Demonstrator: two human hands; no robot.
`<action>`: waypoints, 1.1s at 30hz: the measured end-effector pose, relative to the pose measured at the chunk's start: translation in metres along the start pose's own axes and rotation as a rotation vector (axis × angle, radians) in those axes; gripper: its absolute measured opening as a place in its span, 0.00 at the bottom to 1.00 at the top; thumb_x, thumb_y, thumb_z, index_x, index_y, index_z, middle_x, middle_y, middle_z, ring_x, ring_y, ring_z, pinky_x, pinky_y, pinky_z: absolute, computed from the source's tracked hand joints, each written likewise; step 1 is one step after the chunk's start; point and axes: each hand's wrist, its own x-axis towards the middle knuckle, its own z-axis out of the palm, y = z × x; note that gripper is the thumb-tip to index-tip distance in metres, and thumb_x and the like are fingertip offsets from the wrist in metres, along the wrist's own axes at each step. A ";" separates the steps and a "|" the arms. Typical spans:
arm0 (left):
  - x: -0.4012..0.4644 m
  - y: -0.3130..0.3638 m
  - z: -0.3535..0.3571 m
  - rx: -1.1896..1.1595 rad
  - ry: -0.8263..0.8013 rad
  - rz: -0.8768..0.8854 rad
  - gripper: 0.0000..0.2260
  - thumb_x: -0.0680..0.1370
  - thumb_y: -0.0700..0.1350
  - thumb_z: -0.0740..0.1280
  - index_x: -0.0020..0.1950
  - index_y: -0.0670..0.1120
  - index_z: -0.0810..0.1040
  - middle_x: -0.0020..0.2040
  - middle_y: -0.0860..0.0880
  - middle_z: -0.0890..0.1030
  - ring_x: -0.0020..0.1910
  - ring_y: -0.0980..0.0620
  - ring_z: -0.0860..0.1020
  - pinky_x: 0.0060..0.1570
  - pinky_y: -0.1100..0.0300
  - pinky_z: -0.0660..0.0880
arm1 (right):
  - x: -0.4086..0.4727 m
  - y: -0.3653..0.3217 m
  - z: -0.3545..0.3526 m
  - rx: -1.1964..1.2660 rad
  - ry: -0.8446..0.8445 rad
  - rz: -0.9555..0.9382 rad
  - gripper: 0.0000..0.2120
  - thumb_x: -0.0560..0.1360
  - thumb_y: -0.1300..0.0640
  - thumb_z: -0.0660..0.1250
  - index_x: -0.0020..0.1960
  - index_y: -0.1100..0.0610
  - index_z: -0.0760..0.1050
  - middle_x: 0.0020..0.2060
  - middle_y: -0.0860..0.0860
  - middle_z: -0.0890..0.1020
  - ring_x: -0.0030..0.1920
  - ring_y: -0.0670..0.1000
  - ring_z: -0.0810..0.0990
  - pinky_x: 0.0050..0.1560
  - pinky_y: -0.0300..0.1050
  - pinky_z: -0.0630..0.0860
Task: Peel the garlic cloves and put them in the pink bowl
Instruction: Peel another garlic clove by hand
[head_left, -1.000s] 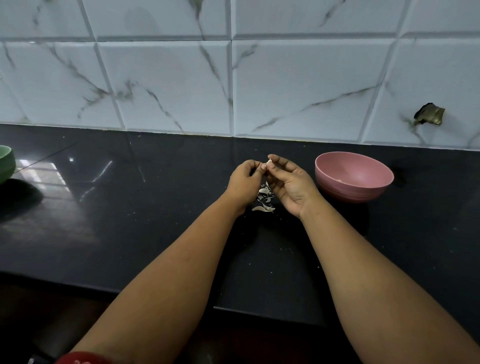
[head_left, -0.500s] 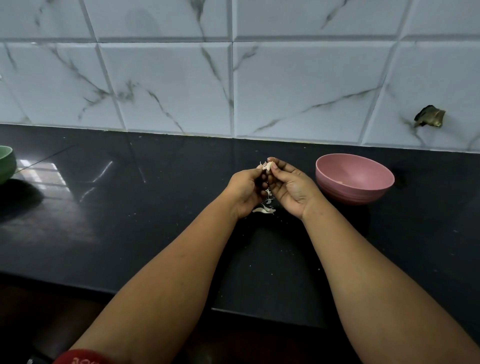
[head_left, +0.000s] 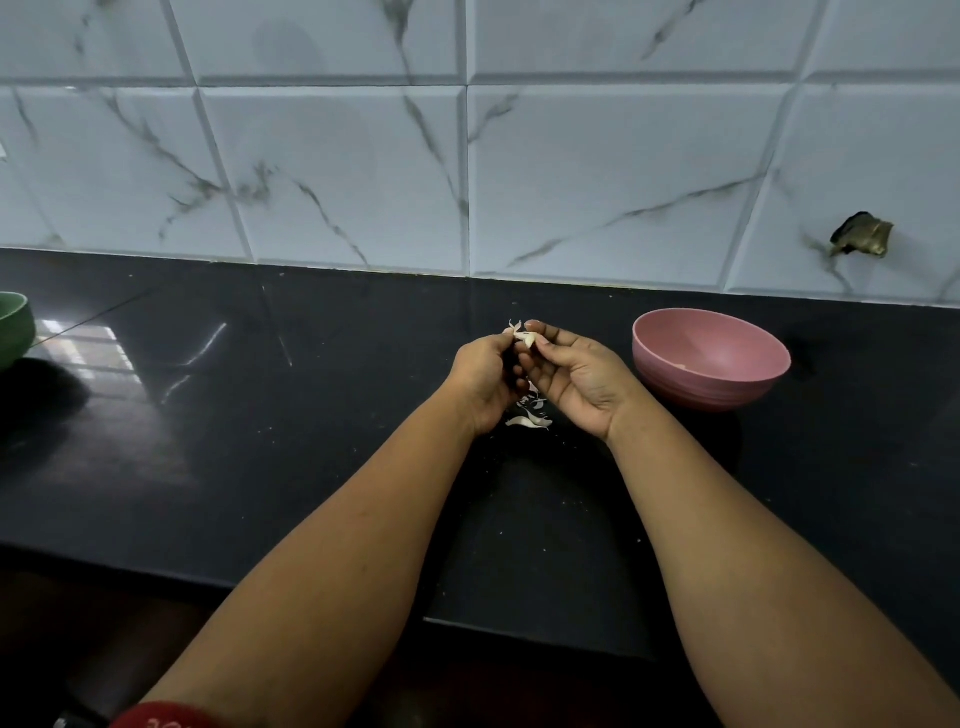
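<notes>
Nearest the camera, both forearms reach forward over the edge of the black tabletop (head_left: 322, 467) and converge, so that the two hands meet in the middle, a sensible pose for two-handed work on something small. Below the hands a little heap of white peel scraps (head_left: 527, 420) lies on the tabletop, likely dropped straight down as it comes off. The left hand (head_left: 483, 382) is turned knuckles-up, its fingers curled in and pinching the papery skin at the garlic clove (head_left: 525, 339). The right hand (head_left: 579, 376) lies palm-up, thumb and fingers pinched on the same clove to steady it (a wisp of skin sticks up just behind it). The clove is held in the air above the scraps, apparently part peeled. Just to the right stands the pink bowl (head_left: 710, 387), close enough for a short drop; a pale speck inside may be a clove, too small to tell. At the far left edge sits a green bowl (head_left: 13, 332); beyond is the tiled wall (head_left: 337, 171).
</notes>
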 end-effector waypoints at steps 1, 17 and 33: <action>0.001 0.000 0.000 0.002 0.008 0.005 0.13 0.84 0.44 0.57 0.46 0.44 0.78 0.34 0.52 0.73 0.29 0.58 0.69 0.29 0.66 0.66 | 0.001 0.001 0.000 -0.021 -0.010 -0.010 0.10 0.79 0.70 0.58 0.52 0.62 0.77 0.39 0.54 0.83 0.38 0.46 0.81 0.42 0.36 0.80; 0.010 0.001 -0.022 0.827 0.313 0.442 0.13 0.75 0.39 0.69 0.36 0.49 0.68 0.34 0.50 0.76 0.34 0.49 0.80 0.40 0.53 0.77 | 0.004 0.002 -0.005 -0.030 0.046 -0.083 0.11 0.78 0.72 0.60 0.53 0.62 0.78 0.43 0.54 0.83 0.43 0.47 0.82 0.47 0.36 0.80; 0.007 -0.002 -0.014 0.768 0.155 0.576 0.01 0.76 0.44 0.72 0.45 0.49 0.84 0.40 0.53 0.85 0.43 0.55 0.83 0.47 0.56 0.80 | 0.003 0.006 -0.007 -0.216 0.148 -0.133 0.09 0.75 0.70 0.67 0.50 0.59 0.80 0.40 0.51 0.85 0.41 0.45 0.83 0.44 0.35 0.80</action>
